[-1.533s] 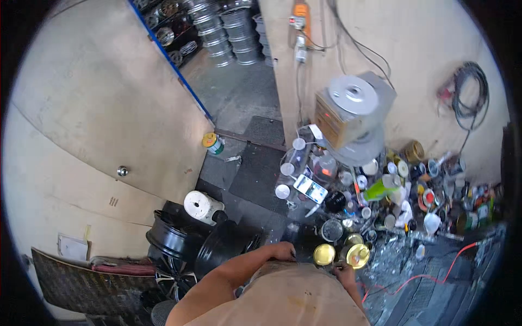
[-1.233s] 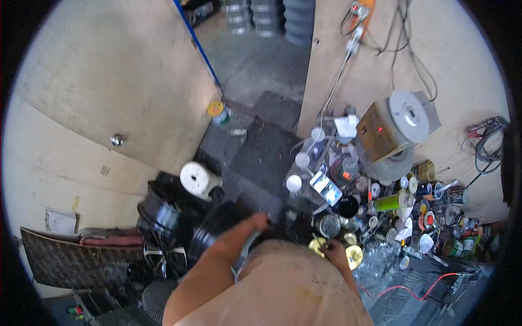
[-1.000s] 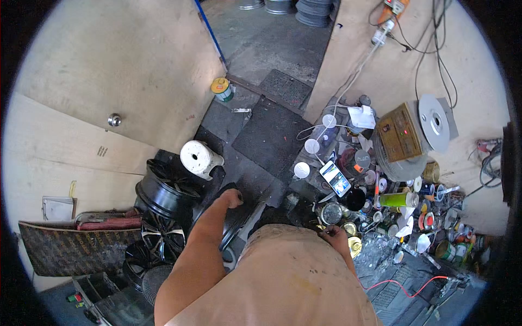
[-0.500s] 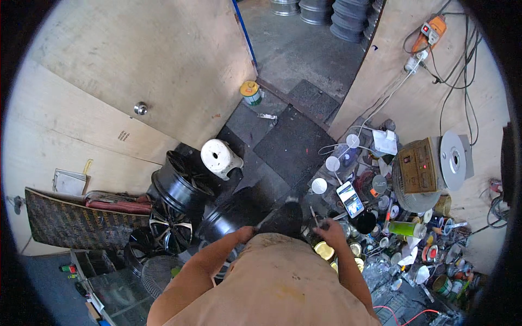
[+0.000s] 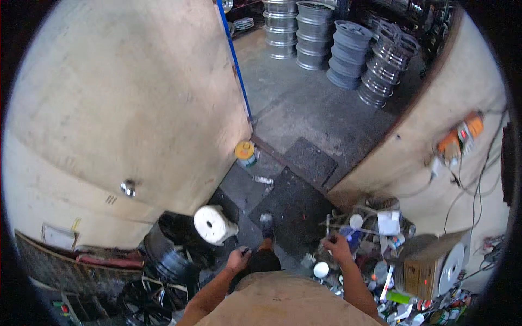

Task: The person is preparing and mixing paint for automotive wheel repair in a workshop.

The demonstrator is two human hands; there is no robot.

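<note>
My right hand (image 5: 338,248) is closed around a thin, pale stick-like tool (image 5: 327,223) that points up and away from me; its exact kind is too small to tell. My left hand (image 5: 237,259) is curled beside my dark shorts, with something small and dark at its fingers that I cannot make out. One foot (image 5: 266,218) is forward on the dark floor mat (image 5: 296,190). The white round stool (image 5: 213,224) stands just ahead of my left hand. To the right of my right forearm, a white round lid or cup (image 5: 321,269) sits among cluttered cans and cups.
Ahead, a doorway opens between pale panels, with stacked wheel rims (image 5: 348,54) beyond it. A yellow-topped can (image 5: 246,152) stands by the doorway's left side. Dark wheels (image 5: 166,255) lie at left. A cardboard box (image 5: 424,271) stands at right below an orange power tool (image 5: 462,133).
I have stepped forward toward the doorway, and the view has tipped up to show more stacked rims. The stick-like tool stays in my right hand. The cluttered supplies have slid lower in view.
</note>
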